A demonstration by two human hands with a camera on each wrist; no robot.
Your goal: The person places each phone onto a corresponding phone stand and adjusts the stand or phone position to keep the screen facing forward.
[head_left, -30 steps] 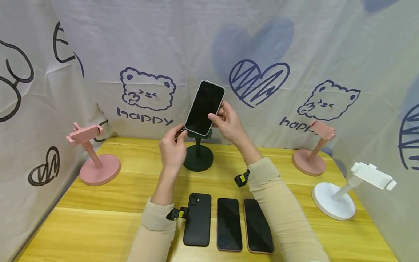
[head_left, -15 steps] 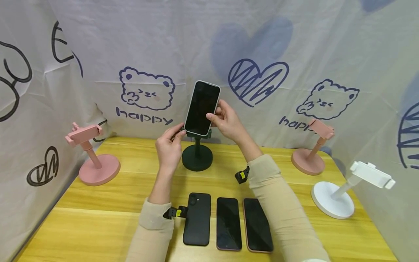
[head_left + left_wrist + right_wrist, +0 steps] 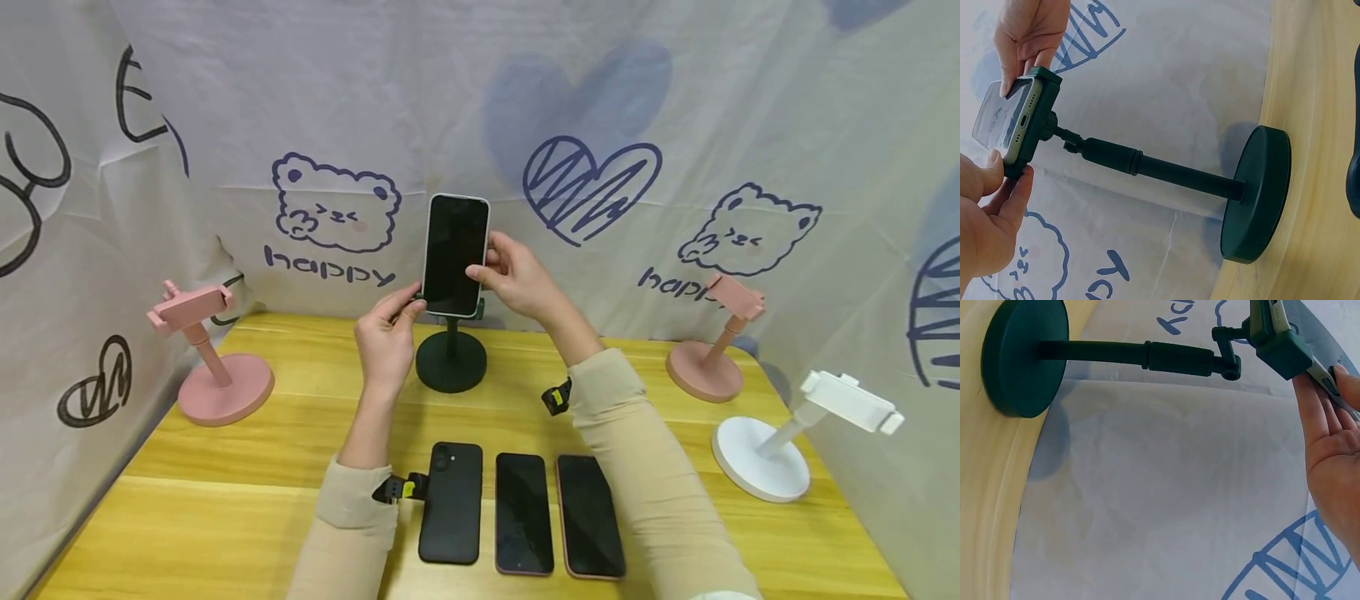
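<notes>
A smartphone (image 3: 456, 246) with a pale rim and dark screen stands almost upright at the head of a dark green phone stand (image 3: 452, 362). In the left wrist view its bottom edge sits between the ends of the stand's clamp (image 3: 1040, 119). My left hand (image 3: 386, 337) pinches the clamp's left end beside the phone's lower corner, thumb in front and fingers behind. My right hand (image 3: 519, 275) holds the phone's right side, its thumb over the screen and the other fingers at the back. The right wrist view shows those fingers (image 3: 1313, 409) close beside the clamp.
Three phones lie in front: a black one (image 3: 452, 504) face down, two dark-screened ones (image 3: 524, 512) (image 3: 590, 517) face up. A pink stand (image 3: 225, 387) is at left; another pink stand (image 3: 705, 371) and a white stand (image 3: 761, 458) are at right. A printed cloth (image 3: 465, 108) hangs behind.
The phone has turned from a rightward lean to nearly upright, and its top has moved left and slightly down. My right hand has shifted a little left with it; the left hand stays at the clamp.
</notes>
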